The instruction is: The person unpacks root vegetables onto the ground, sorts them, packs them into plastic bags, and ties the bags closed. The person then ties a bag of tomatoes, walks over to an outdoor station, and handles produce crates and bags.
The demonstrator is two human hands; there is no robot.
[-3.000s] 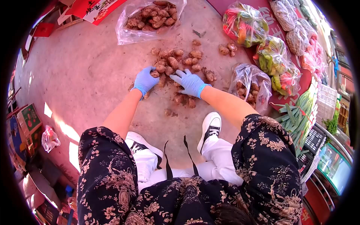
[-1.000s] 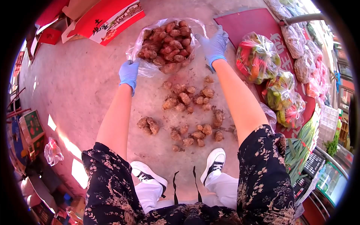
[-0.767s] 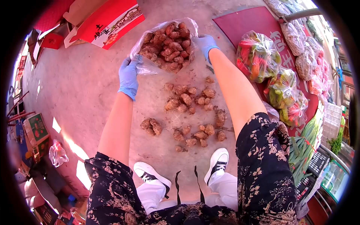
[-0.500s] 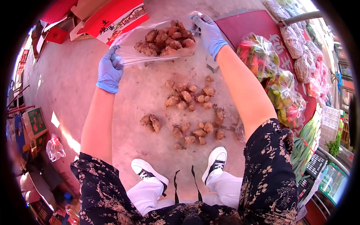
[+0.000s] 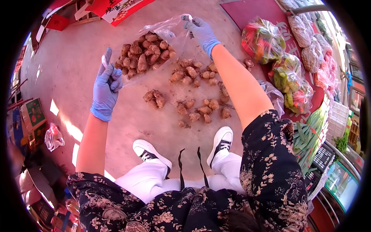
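A clear plastic bag (image 5: 167,28) is stretched between my two gloved hands, low over the concrete floor. A heap of brown, knobbly taro roots (image 5: 142,58) shows in it. My left hand (image 5: 107,86), in a blue glove, is closed on the near left edge of the bag. At the far right edge, my right hand (image 5: 201,34) pinches the plastic, its glove also blue. Loose taro roots (image 5: 192,72) lie in clusters on the floor between the bag and my shoes, with a small clump (image 5: 154,99) apart on the left.
Tied bags of peppers (image 5: 264,40) and greens (image 5: 288,73) line a red mat on the right, near long green leeks (image 5: 311,141). A red carton (image 5: 119,9) stands at the far left. My shoes (image 5: 150,152) flank the near floor.
The bag has moved left and lower, its taro roots spreading into a broader heap. My left hand has come nearer; my right hand has shifted left. Both keep hold of the bag.
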